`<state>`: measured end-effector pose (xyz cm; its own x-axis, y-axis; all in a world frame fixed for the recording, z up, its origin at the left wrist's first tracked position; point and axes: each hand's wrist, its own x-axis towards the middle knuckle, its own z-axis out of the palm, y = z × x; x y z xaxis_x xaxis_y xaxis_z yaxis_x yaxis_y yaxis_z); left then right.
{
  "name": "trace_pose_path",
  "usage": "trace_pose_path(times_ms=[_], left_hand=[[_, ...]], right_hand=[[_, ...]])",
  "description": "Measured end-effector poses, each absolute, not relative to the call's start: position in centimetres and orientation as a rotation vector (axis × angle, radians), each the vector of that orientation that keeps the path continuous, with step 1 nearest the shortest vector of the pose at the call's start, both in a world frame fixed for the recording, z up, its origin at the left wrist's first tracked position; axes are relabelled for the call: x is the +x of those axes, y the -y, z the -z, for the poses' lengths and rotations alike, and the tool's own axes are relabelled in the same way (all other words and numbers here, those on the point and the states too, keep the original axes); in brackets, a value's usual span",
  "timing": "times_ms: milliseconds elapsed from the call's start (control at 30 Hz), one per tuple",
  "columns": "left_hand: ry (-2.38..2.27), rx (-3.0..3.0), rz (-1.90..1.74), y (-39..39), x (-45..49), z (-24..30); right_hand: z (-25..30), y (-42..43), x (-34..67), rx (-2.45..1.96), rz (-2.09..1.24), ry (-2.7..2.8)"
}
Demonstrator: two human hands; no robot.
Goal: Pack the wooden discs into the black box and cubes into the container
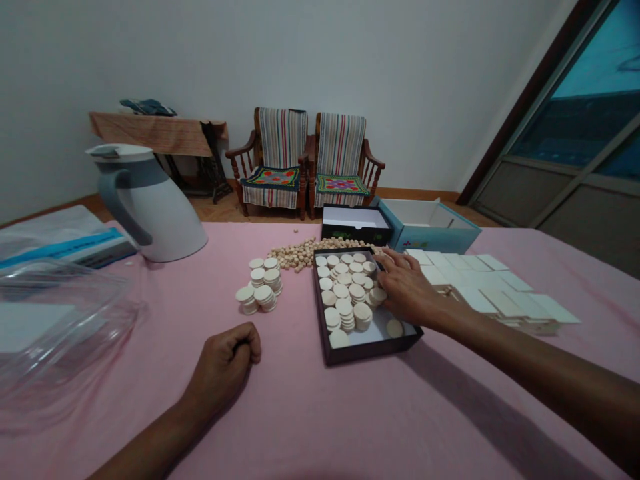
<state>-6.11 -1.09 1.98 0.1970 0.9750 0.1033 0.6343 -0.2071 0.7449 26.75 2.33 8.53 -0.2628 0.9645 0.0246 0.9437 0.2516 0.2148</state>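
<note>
My right hand (pixel 407 288) rests palm down over the right side of a dark shallow box (pixel 371 348), its fingers spread onto stacks of pale round wooden discs (pixel 345 292) inside. Nothing shows in its grip. My left hand (pixel 225 365) lies on the pink tablecloth in a loose fist, left of the box, with nothing visible in it. More disc stacks (pixel 261 285) stand on the cloth beyond that fist. A heap of small wooden beads (pixel 305 252) lies behind the box.
Flat pale wooden tiles (pixel 493 293) cover the cloth at right. A black box (pixel 355 225) and a light blue box (pixel 430 227) stand behind. A white jug (pixel 145 203) and a clear plastic container (pixel 55 327) occupy the left. Two striped armchairs (pixel 305 167) stand by the wall.
</note>
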Motion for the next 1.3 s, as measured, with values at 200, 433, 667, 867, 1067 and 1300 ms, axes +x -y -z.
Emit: trace_pose_path(times_ms=[200, 433, 667, 867, 1067, 1300], left_hand=[[-1.501, 1.936, -0.789, 1.1, -6.3, -1.5], [-1.494, 1.921, -0.799, 1.2, -6.3, -1.9], [-1.487, 1.921, -0.801, 1.1, -6.3, -1.7], [-1.504, 1.912, -0.792, 1.2, -6.3, -1.8], [-1.497, 1.91, -0.782, 1.0, -6.3, -1.9], [-1.49, 1.919, -0.799, 1.1, -6.3, -1.6]], right_hand=[[-8.9, -2.4, 26.9, 1.844, -0.201, -2.477], [-10.3, -4.2, 27.4, 1.886, -0.282, -2.409], [-9.2, -5.3, 26.7, 1.783, -0.302, -2.38], [-8.7, -5.3, 26.6, 1.773, -0.319, -2.374], [-8.5, -5.2, 26.6, 1.765, -0.321, -2.382], [-8.3, -5.2, 26.7, 1.779, -0.303, -2.387]])
